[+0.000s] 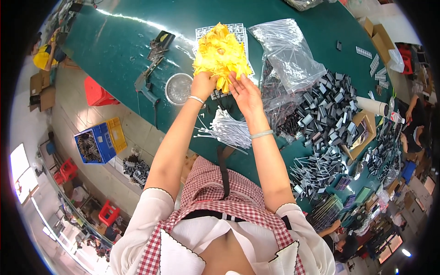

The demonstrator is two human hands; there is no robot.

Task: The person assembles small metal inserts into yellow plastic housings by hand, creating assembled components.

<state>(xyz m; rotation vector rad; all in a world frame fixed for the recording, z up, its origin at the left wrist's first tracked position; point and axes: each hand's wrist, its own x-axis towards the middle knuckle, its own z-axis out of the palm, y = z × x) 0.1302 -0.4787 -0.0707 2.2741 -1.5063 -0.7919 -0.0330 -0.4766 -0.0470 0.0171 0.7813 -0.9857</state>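
Note:
A bright yellow, ruffled bundle (222,52), its material unclear, lies on white patterned sheets (238,30) on the green table. My left hand (203,85) is closed at the bundle's near left edge, fingers bent against it and gripping it. On the near right side my right hand (247,95) is open, palm turned up, with its fingertips touching the yellow edge. Just below, between my forearms, lies a pile of white cable ties (227,129). A round metal bowl (179,89) stands left of my left hand. Whatever is under the bundle is mostly hidden.
Left of the bowl lies a soldering-gun-like tool (146,87) with a cord. To the right are a clear bag of white ties (288,55), a heap of small black parts (327,107) and an open carton (364,133). A blue crate (94,145) stands on the floor. People work nearby.

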